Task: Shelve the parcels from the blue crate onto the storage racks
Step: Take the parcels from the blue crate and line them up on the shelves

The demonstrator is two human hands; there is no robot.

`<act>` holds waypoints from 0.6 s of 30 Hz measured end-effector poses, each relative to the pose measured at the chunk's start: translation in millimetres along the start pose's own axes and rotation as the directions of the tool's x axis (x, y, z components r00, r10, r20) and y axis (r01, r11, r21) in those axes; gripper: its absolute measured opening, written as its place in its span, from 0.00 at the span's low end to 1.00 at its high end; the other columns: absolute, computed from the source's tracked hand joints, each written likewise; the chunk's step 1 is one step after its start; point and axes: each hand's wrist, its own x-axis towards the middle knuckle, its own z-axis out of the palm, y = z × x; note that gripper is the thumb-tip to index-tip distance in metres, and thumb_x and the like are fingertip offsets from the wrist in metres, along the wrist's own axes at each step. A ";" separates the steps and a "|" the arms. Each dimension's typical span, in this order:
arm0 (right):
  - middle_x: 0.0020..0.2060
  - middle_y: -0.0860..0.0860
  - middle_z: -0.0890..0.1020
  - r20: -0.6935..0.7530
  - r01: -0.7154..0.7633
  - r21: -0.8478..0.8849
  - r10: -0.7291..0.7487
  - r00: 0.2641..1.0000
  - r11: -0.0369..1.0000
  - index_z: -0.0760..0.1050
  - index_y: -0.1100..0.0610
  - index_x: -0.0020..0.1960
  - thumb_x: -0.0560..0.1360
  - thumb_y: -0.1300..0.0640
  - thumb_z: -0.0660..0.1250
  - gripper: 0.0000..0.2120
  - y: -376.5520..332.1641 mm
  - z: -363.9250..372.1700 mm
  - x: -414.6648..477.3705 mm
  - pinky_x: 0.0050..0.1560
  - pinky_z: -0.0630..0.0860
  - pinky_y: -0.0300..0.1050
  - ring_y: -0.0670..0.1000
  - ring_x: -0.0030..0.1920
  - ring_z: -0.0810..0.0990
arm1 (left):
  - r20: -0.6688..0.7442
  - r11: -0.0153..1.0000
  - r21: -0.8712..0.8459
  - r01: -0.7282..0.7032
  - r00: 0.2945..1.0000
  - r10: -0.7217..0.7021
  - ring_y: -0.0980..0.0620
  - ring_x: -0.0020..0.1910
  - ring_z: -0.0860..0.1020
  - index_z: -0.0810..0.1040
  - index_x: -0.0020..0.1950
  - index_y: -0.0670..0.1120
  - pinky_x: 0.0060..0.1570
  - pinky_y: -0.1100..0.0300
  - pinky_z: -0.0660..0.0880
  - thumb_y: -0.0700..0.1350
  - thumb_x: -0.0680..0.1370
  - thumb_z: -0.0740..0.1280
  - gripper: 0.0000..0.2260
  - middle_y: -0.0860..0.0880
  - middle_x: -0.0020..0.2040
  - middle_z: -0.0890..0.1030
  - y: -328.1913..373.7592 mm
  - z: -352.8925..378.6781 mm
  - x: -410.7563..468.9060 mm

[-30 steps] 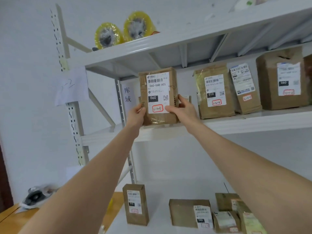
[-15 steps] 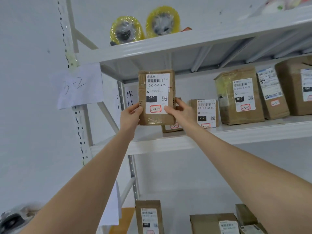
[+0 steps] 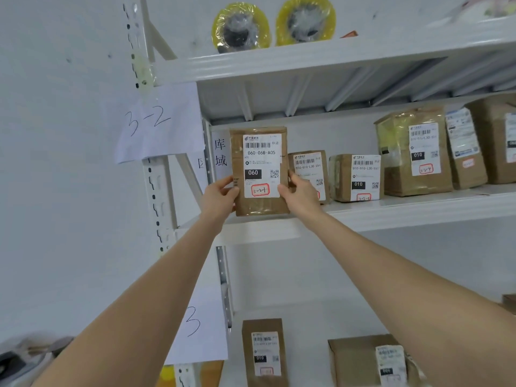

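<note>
A brown cardboard parcel (image 3: 261, 171) with a white label reading 060 stands upright at the left end of the middle shelf (image 3: 363, 216) of the white storage rack. My left hand (image 3: 220, 195) grips its lower left edge and my right hand (image 3: 300, 191) grips its lower right edge. Its bottom edge is at the shelf's front lip. The blue crate is out of view.
Other labelled parcels (image 3: 357, 177) line the same shelf to the right. Two yellow tape rolls (image 3: 241, 26) sit on the top shelf. More parcels (image 3: 264, 350) stand on the lower shelf. Paper signs "3-2" (image 3: 150, 121) hang on the rack's left post.
The view has tilted up and closer to the rack. The parcel in both hands has come down to the left end of the middle shelf, beside the small 010 parcels.
</note>
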 end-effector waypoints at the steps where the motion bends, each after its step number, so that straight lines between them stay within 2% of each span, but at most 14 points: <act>1: 0.59 0.52 0.78 0.001 -0.002 -0.020 0.002 1.000 1.000 0.69 0.56 0.69 0.79 0.58 0.61 0.18 1.6 1.5 -0.1 0.50 0.68 0.37 0.48 0.52 0.73 | 0.003 1.000 0.004 0.011 1.000 -0.011 0.50 0.41 0.79 0.75 0.65 0.47 0.44 0.57 0.79 0.36 0.79 0.60 0.15 0.48 0.44 0.82 -2.5 0.6 0.8; 3: 0.60 0.54 0.78 0.009 -0.014 -0.053 0.014 1.000 0.998 0.69 0.56 0.69 0.80 0.58 0.61 0.18 4.8 4.5 0.2 0.52 0.68 0.39 0.51 0.55 0.75 | -0.009 0.999 0.040 0.030 1.000 -0.030 0.48 0.43 0.79 0.75 0.65 0.48 0.49 0.53 0.79 0.37 0.79 0.60 0.16 0.49 0.43 0.82 -9.0 2.2 4.3; 5: 0.63 0.54 0.76 0.031 -0.039 -0.085 0.042 0.999 0.996 0.66 0.57 0.72 0.80 0.58 0.61 0.21 8.2 9.5 0.5 0.59 0.70 0.43 0.54 0.61 0.75 | -0.045 0.992 0.118 0.038 0.998 -0.033 0.48 0.44 0.79 0.76 0.64 0.49 0.54 0.49 0.78 0.37 0.78 0.61 0.16 0.48 0.44 0.82 -16.3 3.3 9.3; 7: 0.66 0.53 0.75 0.045 -0.063 -0.128 0.069 0.997 0.990 0.63 0.55 0.75 0.80 0.58 0.61 0.24 11.5 14.5 -0.3 0.63 0.72 0.49 0.55 0.64 0.73 | -0.072 0.981 0.188 0.040 0.997 -0.027 0.48 0.46 0.80 0.76 0.64 0.48 0.55 0.48 0.78 0.38 0.78 0.61 0.16 0.47 0.47 0.82 -21.2 5.3 11.4; 12: 0.62 0.54 0.78 0.012 -0.068 -0.171 0.071 0.997 0.983 0.66 0.54 0.73 0.79 0.59 0.62 0.22 14.8 18.1 2.9 0.62 0.72 0.50 0.57 0.62 0.75 | -0.106 0.962 0.270 0.049 0.994 -0.021 0.46 0.48 0.80 0.77 0.62 0.47 0.55 0.49 0.78 0.39 0.77 0.64 0.14 0.46 0.48 0.81 -23.3 8.2 16.0; 18: 0.59 0.54 0.80 0.003 -0.071 -0.262 0.074 0.997 0.963 0.73 0.56 0.65 0.78 0.58 0.64 0.16 15.6 18.8 10.6 0.57 0.74 0.49 0.57 0.58 0.77 | -0.060 0.937 0.346 0.056 0.998 -0.037 0.44 0.51 0.81 0.75 0.61 0.45 0.55 0.47 0.78 0.40 0.76 0.67 0.14 0.43 0.53 0.82 -24.8 5.3 26.4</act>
